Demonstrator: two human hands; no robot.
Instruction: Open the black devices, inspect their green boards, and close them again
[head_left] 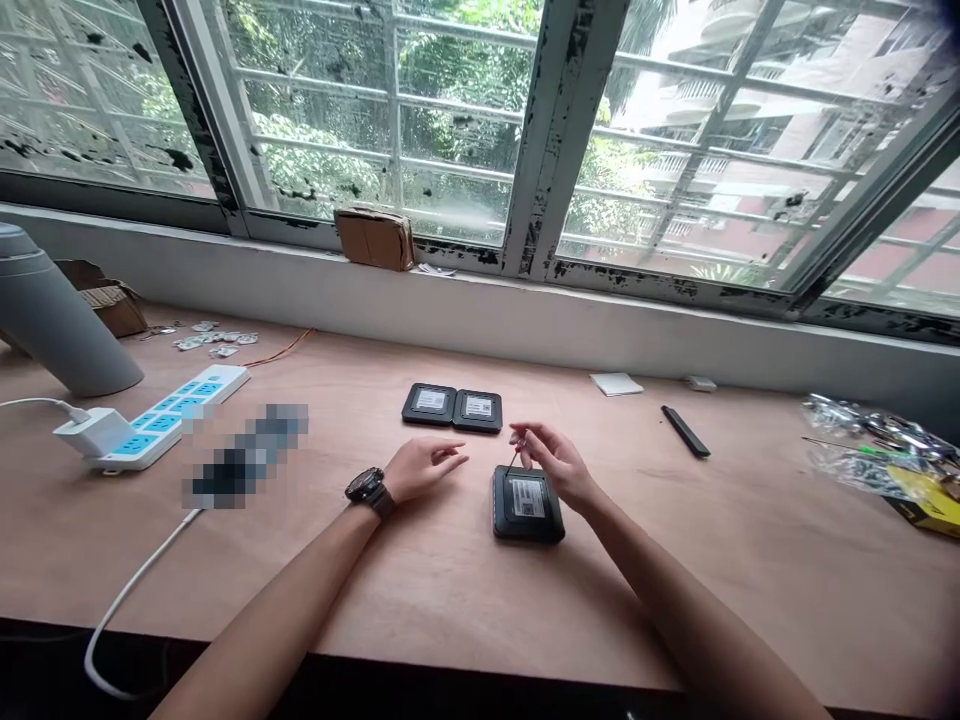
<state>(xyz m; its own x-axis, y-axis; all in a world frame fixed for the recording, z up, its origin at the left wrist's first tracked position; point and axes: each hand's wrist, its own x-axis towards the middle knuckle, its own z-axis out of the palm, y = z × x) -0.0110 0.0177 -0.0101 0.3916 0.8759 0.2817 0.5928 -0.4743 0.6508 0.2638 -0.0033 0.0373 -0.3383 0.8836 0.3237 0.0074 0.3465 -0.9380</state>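
At the desk — right hand pinches a thin pin over a black case, left hand spread.

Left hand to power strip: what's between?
Head view: a pixelated patch on the wooden desk lies between the left hand and the power strip; what it hides is unclear.

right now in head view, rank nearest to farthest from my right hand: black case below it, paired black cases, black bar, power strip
1. Black case, just below the right hand
2. Paired black cases, ahead and to the left
3. Black bar, ahead and to the right
4. Power strip, far left
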